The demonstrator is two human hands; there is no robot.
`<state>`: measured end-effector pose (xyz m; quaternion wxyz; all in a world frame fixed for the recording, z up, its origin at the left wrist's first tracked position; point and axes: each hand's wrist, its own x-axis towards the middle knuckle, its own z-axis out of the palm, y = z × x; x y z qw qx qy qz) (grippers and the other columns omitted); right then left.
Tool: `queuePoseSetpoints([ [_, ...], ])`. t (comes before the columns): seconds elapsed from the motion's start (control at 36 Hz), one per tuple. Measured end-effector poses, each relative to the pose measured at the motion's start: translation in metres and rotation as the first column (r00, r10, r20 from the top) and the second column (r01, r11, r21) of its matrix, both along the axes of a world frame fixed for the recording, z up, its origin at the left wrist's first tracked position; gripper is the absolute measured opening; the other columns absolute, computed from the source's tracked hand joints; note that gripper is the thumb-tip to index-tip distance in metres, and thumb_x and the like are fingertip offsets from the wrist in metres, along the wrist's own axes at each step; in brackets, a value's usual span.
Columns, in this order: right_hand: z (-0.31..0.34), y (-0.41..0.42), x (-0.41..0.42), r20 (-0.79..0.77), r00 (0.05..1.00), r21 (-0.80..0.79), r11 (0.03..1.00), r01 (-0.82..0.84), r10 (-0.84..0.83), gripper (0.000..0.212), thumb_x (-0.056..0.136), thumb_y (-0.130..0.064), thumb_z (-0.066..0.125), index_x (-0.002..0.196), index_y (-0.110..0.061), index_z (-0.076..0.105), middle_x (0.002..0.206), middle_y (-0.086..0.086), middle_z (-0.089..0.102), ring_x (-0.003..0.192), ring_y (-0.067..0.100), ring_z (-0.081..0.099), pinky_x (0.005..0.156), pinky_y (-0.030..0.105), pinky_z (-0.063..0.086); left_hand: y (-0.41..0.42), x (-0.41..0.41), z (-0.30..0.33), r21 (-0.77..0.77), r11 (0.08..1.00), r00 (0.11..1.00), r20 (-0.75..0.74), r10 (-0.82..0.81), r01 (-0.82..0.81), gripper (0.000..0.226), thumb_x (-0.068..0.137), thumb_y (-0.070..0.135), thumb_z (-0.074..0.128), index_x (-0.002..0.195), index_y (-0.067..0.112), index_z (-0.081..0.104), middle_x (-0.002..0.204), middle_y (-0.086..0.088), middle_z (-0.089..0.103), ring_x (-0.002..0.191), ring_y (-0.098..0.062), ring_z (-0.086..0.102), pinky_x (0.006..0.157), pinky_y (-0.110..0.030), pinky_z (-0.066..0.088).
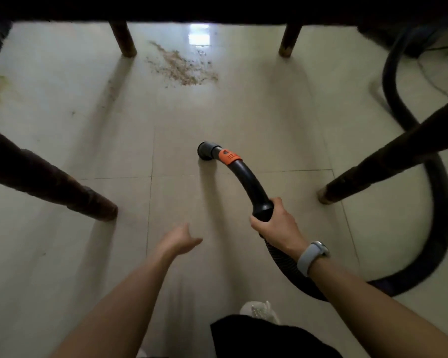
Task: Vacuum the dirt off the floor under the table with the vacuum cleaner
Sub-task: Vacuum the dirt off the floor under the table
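Right hand point(272, 223) grips the stiff black curved plastic vacuum wand point(246, 177) at its base; the ribbed hose point(282, 264) flexes; left hand point(180, 239) hangs relaxed, empty.

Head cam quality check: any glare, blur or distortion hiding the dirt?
Head view: window glare sits on the tiles just beyond the dirt pile, which stays readable; left hand is motion-blurred; wide-angle lens splays the table legs outward; table underside leaves the top edge black.
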<state>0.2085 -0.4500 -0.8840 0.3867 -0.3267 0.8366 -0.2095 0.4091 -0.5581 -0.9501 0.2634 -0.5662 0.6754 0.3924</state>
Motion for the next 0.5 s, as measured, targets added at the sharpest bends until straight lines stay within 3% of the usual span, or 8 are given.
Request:
queuePoseSetpoints([
  [0.11,0.052,0.029,0.001,0.020,1.000,0.098,0.995,0.018,-0.020,0.046,0.080,-0.037,0.067,0.114,-0.018,0.043,0.093,0.006,0.064,0.077,0.025,0.066,0.073,0.044,0.057,0.021,-0.027,0.097,0.124,0.961,0.934,-0.234,0.271,-0.248,0.060,0.097,0.034,0.052,0.145,0.003,0.035,0.148,-0.014,0.039,0.133,-0.028,0.041,0.107,-0.035,0.035],
  [0.25,0.138,0.077,0.001,0.051,0.996,0.219,0.974,0.055,-0.067,0.045,0.080,-0.038,0.067,0.113,-0.020,0.042,0.096,0.005,0.063,0.080,0.022,0.065,0.072,0.036,0.054,0.058,-0.057,0.212,0.223,0.889,0.812,-0.365,0.456,-0.400,0.043,0.098,0.028,0.052,0.135,0.006,0.050,0.124,-0.010,0.056,0.100,-0.020,0.053,0.084,-0.030,0.044],
  [0.33,0.196,0.115,0.003,0.062,0.995,0.248,0.967,0.059,-0.077,0.044,0.079,-0.040,0.066,0.112,-0.021,0.043,0.090,0.004,0.064,0.075,0.023,0.065,0.070,0.037,0.055,0.086,-0.074,0.277,0.309,0.844,0.765,-0.365,0.531,-0.438,0.039,0.098,0.029,0.049,0.132,0.009,0.051,0.118,-0.006,0.056,0.099,-0.021,0.055,0.087,-0.035,0.046],
  [0.44,0.277,0.157,0.009,0.052,0.996,0.258,0.965,0.052,-0.068,0.044,0.081,-0.039,0.068,0.112,-0.019,0.044,0.086,0.000,0.060,0.071,0.019,0.060,0.061,0.030,0.048,0.124,-0.089,0.354,0.436,0.767,0.727,-0.299,0.618,-0.471,0.014,0.101,0.029,0.042,0.106,0.018,0.049,0.086,0.000,0.049,0.076,-0.015,0.048,0.072,-0.030,0.042],
  [0.5,0.319,0.175,0.011,0.034,0.998,0.269,0.962,0.048,-0.059,0.044,0.080,-0.041,0.068,0.112,-0.020,0.045,0.088,-0.002,0.059,0.072,0.017,0.056,0.060,0.027,0.042,0.143,-0.094,0.392,0.502,0.691,0.690,-0.231,0.686,-0.519,0.023,0.100,0.031,0.043,0.120,0.019,0.044,0.083,0.002,0.047,0.075,-0.013,0.048,0.068,-0.027,0.042],
])
